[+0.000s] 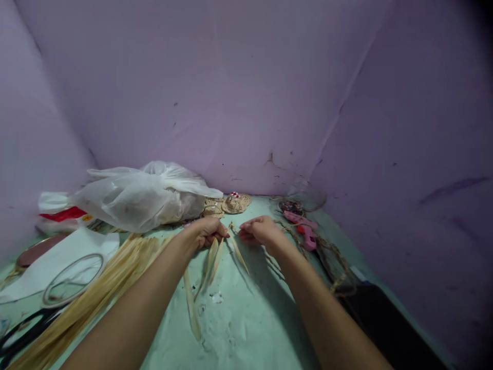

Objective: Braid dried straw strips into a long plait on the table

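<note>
My left hand [211, 232] is closed on several pale raffia strips [215, 259], whose loose ends hang down and fan out over the table. A short plaited end [232, 226] sticks up in the gap between my hands. Just right of it is my right hand [259, 231], its fingers curled and pressed together. Whatever lies in those fingers is too small or hidden to make out. Behind my hands lies a woven straw piece like a small hat [236, 203], with a red and white bit on top.
Left are a bundle of raffia [111, 277], black-handled scissors [26, 331], a hoop [73, 280], white paper [57, 267] and a stuffed plastic bag [142, 198]. A pink glue gun [306, 234], twine [335, 252] and a black flat object [389, 318] lie right. Purple walls enclose the table.
</note>
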`<control>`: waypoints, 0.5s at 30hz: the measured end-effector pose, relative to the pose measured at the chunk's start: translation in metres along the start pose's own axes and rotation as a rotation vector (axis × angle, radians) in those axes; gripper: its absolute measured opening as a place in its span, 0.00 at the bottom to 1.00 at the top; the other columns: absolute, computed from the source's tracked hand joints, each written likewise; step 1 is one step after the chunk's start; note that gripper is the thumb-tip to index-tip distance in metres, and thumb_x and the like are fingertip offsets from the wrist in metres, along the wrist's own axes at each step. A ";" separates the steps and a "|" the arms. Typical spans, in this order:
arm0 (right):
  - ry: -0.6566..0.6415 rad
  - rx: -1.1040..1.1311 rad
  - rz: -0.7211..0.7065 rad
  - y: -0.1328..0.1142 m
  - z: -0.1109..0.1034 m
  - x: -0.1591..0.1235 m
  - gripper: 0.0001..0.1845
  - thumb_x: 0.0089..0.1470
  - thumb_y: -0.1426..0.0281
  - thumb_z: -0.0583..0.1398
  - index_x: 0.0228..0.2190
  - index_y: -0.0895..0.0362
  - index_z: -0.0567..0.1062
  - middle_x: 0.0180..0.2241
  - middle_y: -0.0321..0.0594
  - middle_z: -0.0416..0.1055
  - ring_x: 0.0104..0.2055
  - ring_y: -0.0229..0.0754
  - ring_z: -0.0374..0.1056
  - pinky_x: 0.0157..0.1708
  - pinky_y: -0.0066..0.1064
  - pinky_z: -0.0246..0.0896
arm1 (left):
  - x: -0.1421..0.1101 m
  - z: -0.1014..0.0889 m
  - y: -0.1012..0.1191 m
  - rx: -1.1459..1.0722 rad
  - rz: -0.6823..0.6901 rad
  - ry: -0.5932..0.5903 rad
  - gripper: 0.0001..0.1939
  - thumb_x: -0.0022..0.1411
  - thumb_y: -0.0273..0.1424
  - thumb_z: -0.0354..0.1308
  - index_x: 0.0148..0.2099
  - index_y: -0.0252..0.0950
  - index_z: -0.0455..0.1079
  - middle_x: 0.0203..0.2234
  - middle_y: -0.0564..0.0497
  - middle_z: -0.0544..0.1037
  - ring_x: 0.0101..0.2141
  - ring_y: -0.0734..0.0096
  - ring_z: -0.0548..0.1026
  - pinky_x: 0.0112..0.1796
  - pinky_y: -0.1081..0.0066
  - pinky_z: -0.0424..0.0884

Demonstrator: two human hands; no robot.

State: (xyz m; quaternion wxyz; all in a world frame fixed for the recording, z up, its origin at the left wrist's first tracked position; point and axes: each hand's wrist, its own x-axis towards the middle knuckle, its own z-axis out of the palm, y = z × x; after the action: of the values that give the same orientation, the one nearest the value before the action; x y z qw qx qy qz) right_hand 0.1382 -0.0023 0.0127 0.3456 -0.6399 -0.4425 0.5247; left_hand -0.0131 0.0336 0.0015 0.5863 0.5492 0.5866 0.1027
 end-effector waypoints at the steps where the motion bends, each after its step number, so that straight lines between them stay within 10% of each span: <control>1: -0.041 0.025 0.025 0.000 0.003 -0.001 0.05 0.42 0.78 0.53 0.22 0.63 0.69 0.19 0.40 0.68 0.19 0.33 0.63 0.23 0.24 0.61 | 0.001 0.000 0.000 -0.005 -0.005 -0.019 0.06 0.40 0.28 0.52 0.19 0.35 0.55 0.09 0.59 0.52 0.10 0.85 0.43 0.14 0.77 0.37; 9: -0.101 0.016 0.042 0.010 0.030 0.005 0.05 0.39 0.78 0.55 0.16 0.63 0.68 0.10 0.33 0.60 0.12 0.29 0.54 0.14 0.20 0.51 | 0.001 0.008 -0.002 -0.055 0.025 -0.021 0.09 0.40 0.31 0.53 0.17 0.35 0.54 0.09 0.60 0.52 0.10 0.85 0.43 0.14 0.77 0.35; 15: 0.021 -0.065 0.003 0.021 0.027 0.014 0.05 0.35 0.74 0.58 0.14 0.60 0.66 0.06 0.25 0.45 0.10 0.27 0.40 0.10 0.23 0.33 | -0.014 0.015 0.004 0.262 0.080 0.224 0.08 0.37 0.24 0.52 0.14 0.34 0.55 0.06 0.59 0.52 0.11 0.83 0.49 0.14 0.76 0.43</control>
State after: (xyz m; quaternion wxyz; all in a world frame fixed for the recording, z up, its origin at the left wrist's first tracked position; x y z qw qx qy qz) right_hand 0.1170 0.0024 -0.0170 0.3282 -0.6570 -0.4547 0.5038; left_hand -0.0027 0.0165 0.0085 0.4360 0.6290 0.6343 0.1092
